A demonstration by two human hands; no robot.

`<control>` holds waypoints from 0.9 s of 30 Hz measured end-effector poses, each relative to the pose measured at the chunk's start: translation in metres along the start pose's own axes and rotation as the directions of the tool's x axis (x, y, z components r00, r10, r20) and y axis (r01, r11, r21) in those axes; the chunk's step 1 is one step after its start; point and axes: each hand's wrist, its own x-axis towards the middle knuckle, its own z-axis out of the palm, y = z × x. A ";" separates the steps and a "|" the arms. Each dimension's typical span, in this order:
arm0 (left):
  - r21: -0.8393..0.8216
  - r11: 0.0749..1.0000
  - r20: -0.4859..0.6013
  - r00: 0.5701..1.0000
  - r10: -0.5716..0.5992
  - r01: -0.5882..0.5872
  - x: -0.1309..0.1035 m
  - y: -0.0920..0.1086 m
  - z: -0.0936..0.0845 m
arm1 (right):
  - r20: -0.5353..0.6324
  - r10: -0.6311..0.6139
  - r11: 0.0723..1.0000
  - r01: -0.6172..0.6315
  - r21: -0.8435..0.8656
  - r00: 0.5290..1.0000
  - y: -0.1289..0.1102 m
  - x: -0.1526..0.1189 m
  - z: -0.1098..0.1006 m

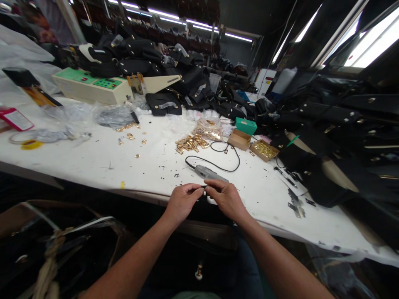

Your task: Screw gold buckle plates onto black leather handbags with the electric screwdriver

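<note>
My left hand (183, 201) and my right hand (227, 198) meet at the table's front edge, fingertips pinched together. Between them shows a bit of something small and dark, too hidden to name. Just behind my fingers lies a grey corded hand tool (208, 172), partly covered by my right hand. Below, on my lap, rests a black bag (174, 261) with a gold-coloured clasp (198, 272). A heap of gold-coloured metal fittings (190, 143) lies beyond the tool on the white table (149, 166).
Small brown boxes, one with brass-coloured pieces (264, 150), stand right of the heap near a green box (245, 126). A beige machine (93, 86) is at the back left. Black bags (163, 104) pile up behind and to the right. An open carton (18, 211) sits lower left.
</note>
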 end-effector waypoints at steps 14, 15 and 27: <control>-0.147 0.986 -0.001 0.997 -0.081 0.080 -0.003 0.003 0.005 | 0.016 0.098 0.991 -0.099 0.096 0.995 -0.006 0.000 0.001; -0.155 0.984 -0.002 0.996 -0.085 0.084 -0.003 0.004 0.005 | 0.016 0.095 0.991 -0.096 0.096 0.995 -0.006 0.000 0.002; -0.213 0.969 0.001 0.991 -0.132 0.129 -0.003 0.004 0.008 | -0.096 0.053 0.997 -0.048 0.054 0.994 -0.009 -0.005 0.008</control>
